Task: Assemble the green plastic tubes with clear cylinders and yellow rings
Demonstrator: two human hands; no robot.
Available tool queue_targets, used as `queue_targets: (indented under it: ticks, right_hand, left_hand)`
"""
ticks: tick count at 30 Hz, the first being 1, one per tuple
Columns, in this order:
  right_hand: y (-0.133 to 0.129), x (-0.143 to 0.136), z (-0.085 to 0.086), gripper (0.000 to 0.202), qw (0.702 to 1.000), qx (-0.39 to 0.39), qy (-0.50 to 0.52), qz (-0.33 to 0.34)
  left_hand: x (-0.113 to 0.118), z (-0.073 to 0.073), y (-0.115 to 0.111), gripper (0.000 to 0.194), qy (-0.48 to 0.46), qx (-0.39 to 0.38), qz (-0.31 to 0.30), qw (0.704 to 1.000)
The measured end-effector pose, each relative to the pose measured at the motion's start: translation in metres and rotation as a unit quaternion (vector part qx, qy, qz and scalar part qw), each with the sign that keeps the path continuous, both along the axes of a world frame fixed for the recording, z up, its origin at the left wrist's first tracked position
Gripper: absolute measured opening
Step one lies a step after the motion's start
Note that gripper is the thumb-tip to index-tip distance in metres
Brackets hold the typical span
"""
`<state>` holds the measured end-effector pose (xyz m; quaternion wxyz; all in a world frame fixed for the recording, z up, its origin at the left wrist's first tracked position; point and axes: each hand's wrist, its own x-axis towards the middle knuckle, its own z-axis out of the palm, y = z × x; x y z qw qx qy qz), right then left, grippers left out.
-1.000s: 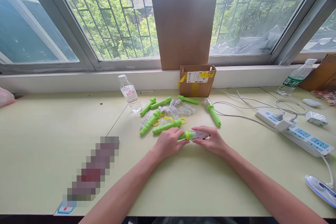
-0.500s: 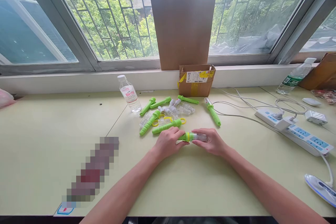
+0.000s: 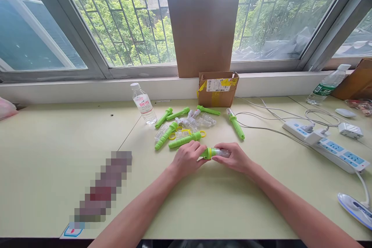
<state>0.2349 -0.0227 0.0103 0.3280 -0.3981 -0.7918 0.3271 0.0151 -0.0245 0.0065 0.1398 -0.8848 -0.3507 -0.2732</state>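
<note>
My left hand is wrapped round a green tube, whose far end it hides. At the tube's right end, past a yellow ring, sits a clear ribbed cap, held between the fingers and thumb of my right hand. The two parts lie in one line, level above the table. Just beyond my hands are several loose green tubes, clear caps, yellow rings and small white pieces. Another green tube with a clear tip lies apart, to the right of the pile.
An open cardboard box stands by the wall behind the pile. To its left is a water bottle. On the right lie a power strip, cables and a second bottle. A blurred patch covers something at the left.
The fingers of my left hand have shifted slightly on the green tube, and a bit more of it shows. My right hand has barely moved on the cap.
</note>
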Motion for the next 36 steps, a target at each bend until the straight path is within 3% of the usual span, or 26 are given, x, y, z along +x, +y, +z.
queue_targets:
  ticks: [14,24,32,36]
  right_hand:
    - [0.0012,-0.0005,-0.0019,0.028,1.000,-0.009,-0.025,0.015]
    - [-0.0047,-0.0041,0.0024,0.021,0.997,0.036,-0.073,0.014]
    - [-0.0010,-0.0080,-0.0056,0.031,0.997,0.050,-0.064,-0.016]
    - [-0.0001,-0.0082,-0.0066,0.032,0.994,0.080,-0.061,-0.036]
  left_hand:
    - [0.0015,0.0025,-0.0021,0.018,0.026,0.064,0.003,0.998]
    - [0.0052,0.0038,-0.0061,0.007,0.056,0.088,0.004,0.995]
    - [0.0087,0.0094,-0.0082,0.013,0.076,0.044,0.025,0.996]
    - [0.0079,0.0096,-0.0049,0.031,0.066,0.023,0.041,0.997]
